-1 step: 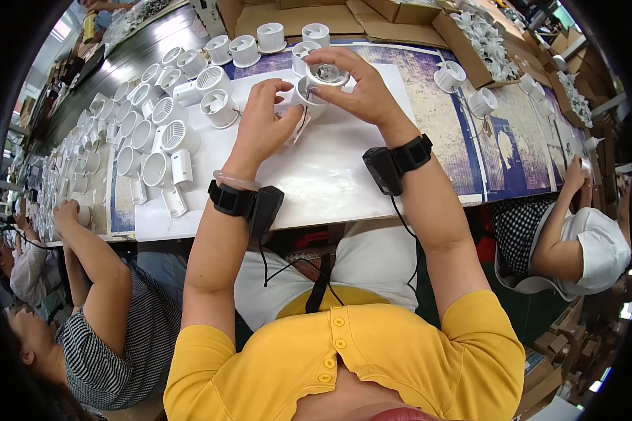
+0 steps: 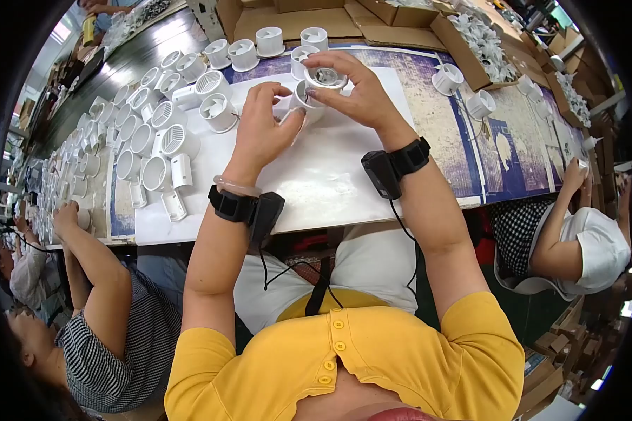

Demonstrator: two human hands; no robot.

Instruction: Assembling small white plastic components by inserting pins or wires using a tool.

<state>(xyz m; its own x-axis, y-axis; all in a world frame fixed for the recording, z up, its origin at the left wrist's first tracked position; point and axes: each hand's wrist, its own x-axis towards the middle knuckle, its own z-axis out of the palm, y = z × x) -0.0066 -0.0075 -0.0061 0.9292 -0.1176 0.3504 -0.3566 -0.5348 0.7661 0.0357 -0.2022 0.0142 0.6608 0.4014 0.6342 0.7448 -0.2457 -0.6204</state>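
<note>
My right hand [image 2: 354, 88] curls its thumb and fingers around a round white piece [image 2: 326, 78] with a clear, shiny middle. This piece sits right above a white cup-shaped housing [image 2: 306, 100], partly overlapping it in view. At the housing's left side is my left hand [image 2: 265, 126], its thumb in front and its curled fingers behind, loosely around it; the exact contact is partly hidden. Just beyond my right fingertips stand more white housings [image 2: 314, 38]. A white housing with blades inside [image 2: 218, 112] stands left of my left hand.
White paper [image 2: 330, 182] covers the tabletop before me. Many white housings [image 2: 142, 139] crowd the left side. A carton of white blade parts [image 2: 479, 49] lies far right, near two more housings [image 2: 447, 78]. Co-workers sit left [image 2: 112, 351] and right [image 2: 586, 245].
Both hands stay almost in place. My left hand and the white housing have shifted very slightly; the round piece stays in my right hand.
</note>
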